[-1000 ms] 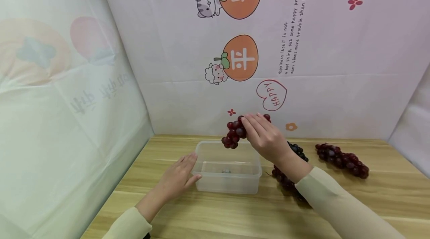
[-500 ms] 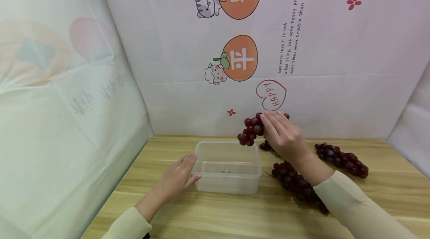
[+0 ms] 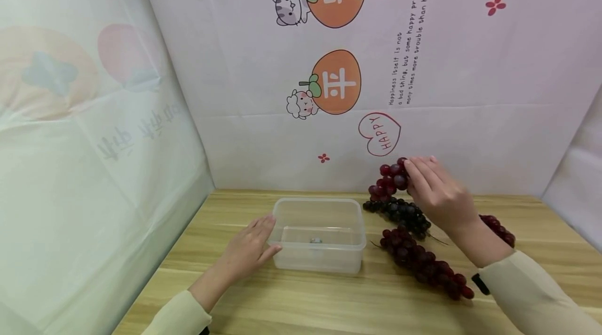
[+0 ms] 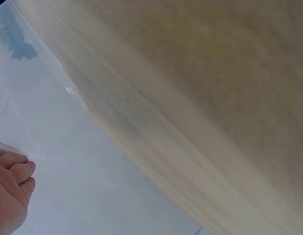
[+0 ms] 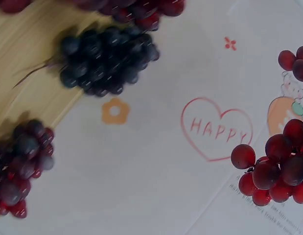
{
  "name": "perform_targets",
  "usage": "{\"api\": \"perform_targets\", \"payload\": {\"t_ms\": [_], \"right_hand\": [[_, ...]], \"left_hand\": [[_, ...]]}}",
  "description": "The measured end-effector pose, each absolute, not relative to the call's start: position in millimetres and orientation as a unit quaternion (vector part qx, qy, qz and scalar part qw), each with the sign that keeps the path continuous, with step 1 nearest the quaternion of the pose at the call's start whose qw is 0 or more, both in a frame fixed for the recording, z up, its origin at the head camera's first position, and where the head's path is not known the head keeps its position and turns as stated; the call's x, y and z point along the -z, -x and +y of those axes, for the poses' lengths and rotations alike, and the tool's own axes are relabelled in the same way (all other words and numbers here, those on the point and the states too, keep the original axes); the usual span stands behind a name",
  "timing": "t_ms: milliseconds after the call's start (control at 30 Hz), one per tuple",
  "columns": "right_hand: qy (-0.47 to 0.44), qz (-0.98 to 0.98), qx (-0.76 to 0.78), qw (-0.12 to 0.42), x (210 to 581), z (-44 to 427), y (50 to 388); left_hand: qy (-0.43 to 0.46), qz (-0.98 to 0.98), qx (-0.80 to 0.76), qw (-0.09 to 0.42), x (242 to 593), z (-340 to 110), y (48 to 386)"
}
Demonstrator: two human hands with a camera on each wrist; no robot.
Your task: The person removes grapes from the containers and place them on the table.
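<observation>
My right hand (image 3: 439,194) grips a bunch of dark red grapes (image 3: 389,181) above the back of the table, right of a clear plastic container (image 3: 317,261). In the right wrist view the held red grapes (image 5: 273,171) hang at the right edge, and the hand is out of sight. My left hand (image 3: 248,249) rests against the container's left side, fingers straight and thumb spread at its front corner. The left wrist view shows part of the left hand (image 4: 11,191) by the rim. A small greyish spot shows through the container's front wall.
Black grapes (image 3: 406,217) lie right of the container. Nearer is a long red bunch (image 3: 428,267), its thin stem pointing at the container. Another red bunch (image 3: 500,229) is partly behind my right forearm. A printed cloth (image 3: 263,152) hangs at the table's back edge.
My right hand has moved right with the red grapes, from above the container to above the black grapes, which have come into view. The left hand has stayed put.
</observation>
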State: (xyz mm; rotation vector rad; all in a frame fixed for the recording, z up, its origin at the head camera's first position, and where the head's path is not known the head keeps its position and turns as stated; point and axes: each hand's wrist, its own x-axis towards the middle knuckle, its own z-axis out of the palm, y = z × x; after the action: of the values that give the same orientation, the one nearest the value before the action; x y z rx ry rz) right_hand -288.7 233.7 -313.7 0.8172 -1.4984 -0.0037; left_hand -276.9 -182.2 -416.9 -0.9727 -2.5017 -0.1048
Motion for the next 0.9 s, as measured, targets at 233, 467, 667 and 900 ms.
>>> {"api": "perform_targets", "payload": {"t_ms": [233,467,667,900], "right_hand": [[-0.347,-0.664,0.003,0.662,316,256,278],[-0.331,-0.671,0.007,0.663,316,272,263],[-0.321,-0.674,0.015,0.665,319,283,252],[-0.298,-0.659,0.035,0.69,327,300,242]], "left_hand": [[0.352,-0.908,0.043,0.224,416,-182,276],[0.354,-0.908,0.038,0.222,415,-182,276],[0.352,-0.909,0.045,0.219,415,-183,275],[0.359,-0.904,0.042,0.227,415,-183,277]]}}
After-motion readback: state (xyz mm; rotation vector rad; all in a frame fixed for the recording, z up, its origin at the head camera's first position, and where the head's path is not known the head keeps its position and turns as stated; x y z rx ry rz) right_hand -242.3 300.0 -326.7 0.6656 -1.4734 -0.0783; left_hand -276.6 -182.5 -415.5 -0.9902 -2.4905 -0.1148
